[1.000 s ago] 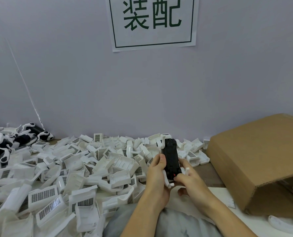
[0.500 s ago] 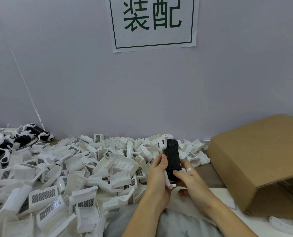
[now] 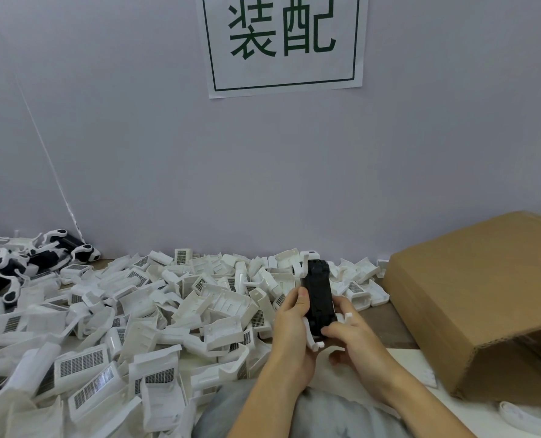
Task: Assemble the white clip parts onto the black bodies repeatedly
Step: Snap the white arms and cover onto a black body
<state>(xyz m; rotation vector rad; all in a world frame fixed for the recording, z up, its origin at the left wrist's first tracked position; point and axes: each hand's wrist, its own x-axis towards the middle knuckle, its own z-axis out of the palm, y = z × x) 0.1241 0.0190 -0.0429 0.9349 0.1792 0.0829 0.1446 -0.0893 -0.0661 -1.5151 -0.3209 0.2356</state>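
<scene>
Black body [image 3: 319, 295] held upright over table [image 3: 398, 327] before grey wall [image 3: 136, 153].

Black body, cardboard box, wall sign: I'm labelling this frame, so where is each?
black body [image 3: 318, 292], head view, middle of its front face.
cardboard box [image 3: 480, 279], head view, top panel.
wall sign [image 3: 283, 39], head view, printed characters.

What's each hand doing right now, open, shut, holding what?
Left hand: grips the black body along its left side.
Right hand: holds the same black body at its lower right, thumb on it.
</scene>
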